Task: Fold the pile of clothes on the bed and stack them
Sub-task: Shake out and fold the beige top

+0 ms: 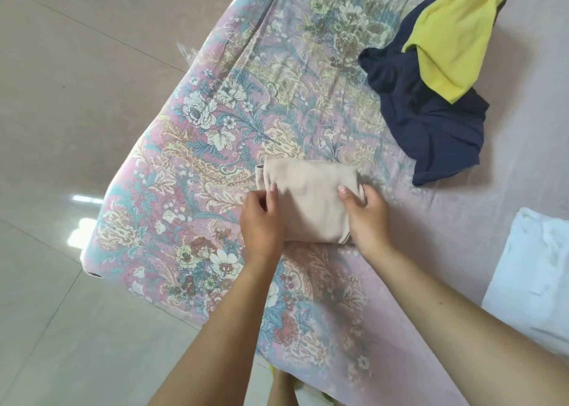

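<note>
Both hands, the left hand (261, 218) and right hand (366, 218), pinch the sides of the folded beige garment (308, 202) on the bed (215, 122). It looks ready to stack; navy (431, 128) and yellow (452, 36) clothes wait far right, unfolded.

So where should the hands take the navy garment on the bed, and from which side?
Probably at the navy garment's lower edge, nearest the person, coming from the beige piece's side. That edge lies free on the bed, while the yellow garment covers its far part, so lifting there would drag both.
</note>
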`<action>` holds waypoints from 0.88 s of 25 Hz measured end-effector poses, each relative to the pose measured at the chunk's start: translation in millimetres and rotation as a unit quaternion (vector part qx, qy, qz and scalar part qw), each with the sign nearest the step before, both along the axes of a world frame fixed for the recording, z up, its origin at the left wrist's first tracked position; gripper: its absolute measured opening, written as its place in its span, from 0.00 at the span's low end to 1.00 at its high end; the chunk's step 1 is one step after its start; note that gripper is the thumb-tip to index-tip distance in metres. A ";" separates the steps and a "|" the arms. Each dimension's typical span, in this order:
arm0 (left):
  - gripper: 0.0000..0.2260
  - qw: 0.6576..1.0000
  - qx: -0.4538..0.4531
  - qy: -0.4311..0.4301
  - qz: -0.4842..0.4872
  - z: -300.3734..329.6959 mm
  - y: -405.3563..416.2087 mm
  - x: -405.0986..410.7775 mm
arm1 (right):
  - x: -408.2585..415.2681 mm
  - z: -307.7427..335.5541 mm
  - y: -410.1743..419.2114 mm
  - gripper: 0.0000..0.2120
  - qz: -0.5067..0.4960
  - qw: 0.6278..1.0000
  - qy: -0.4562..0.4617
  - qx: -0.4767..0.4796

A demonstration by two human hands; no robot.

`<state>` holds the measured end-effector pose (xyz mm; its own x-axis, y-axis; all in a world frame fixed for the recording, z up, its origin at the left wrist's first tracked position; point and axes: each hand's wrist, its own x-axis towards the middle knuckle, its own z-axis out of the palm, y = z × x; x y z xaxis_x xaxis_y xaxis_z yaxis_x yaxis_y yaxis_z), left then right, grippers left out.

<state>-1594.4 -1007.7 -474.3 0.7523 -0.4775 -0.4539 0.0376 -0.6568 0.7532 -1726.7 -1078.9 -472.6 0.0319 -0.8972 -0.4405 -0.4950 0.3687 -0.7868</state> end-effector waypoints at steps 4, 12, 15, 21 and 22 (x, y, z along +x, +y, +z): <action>0.12 0.996 -0.016 -0.086 0.025 0.6 0.8 0.9 | 2.8 -5.1 -0.4 0.15 -0.005 0.997 0.010 -0.076; 0.15 0.988 0.052 -0.128 -0.064 0.6 -24.0 26.5 | 22.9 -3.5 -30.7 0.11 -0.009 0.994 0.090 -0.059; 0.10 0.990 0.044 -0.109 -0.075 -7.8 -36.9 31.3 | 25.0 -7.2 -40.9 0.08 0.048 0.987 0.092 -0.122; 0.08 0.981 0.067 -0.165 -0.074 -12.8 -34.1 35.2 | 23.8 -19.5 -40.5 0.03 0.055 0.978 0.085 -0.181; 0.09 0.982 0.059 -0.162 -0.074 -9.7 -30.8 32.3 | 19.0 -17.3 -35.2 0.05 0.032 0.977 0.076 -0.195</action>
<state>-1562.1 -1038.5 -484.0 0.7934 -0.5499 -0.2610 -0.2935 -0.7212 0.6275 -1707.7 -1114.1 -489.8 0.0550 -0.9961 -0.0685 -0.6295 0.0187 -0.7768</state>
